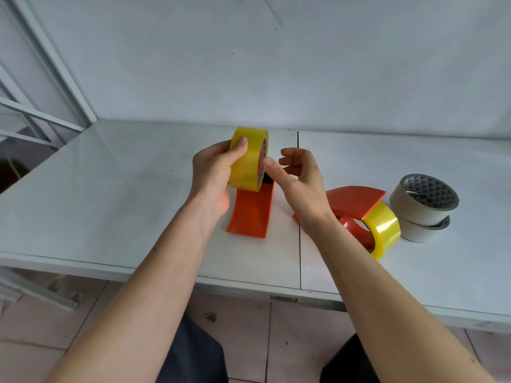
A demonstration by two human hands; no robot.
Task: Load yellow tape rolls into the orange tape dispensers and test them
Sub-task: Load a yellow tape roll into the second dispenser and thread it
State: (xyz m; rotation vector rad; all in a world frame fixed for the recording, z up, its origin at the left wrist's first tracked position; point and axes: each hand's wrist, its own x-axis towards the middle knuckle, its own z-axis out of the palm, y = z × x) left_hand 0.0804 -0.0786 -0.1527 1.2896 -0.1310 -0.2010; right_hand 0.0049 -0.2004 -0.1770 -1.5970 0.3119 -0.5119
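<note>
My left hand [213, 175] grips a yellow tape roll [247, 164], thumb across its outer band, and holds it above the table. Just below the roll an orange tape dispenser [250, 212] lies on the white table [110, 189], its top end hidden behind the roll. My right hand [297, 183] is beside the roll with its fingers loosely curled; its thumb touches the roll's right edge. To the right a second orange dispenser [356, 201] lies on its side with another yellow roll [383, 230] seated in it.
Two grey-white tape rolls [424, 205] are stacked at the right of the table. A seam [299, 244] runs front to back between two table panels. A white wall stands close behind. A metal frame [41, 117] rises at the left.
</note>
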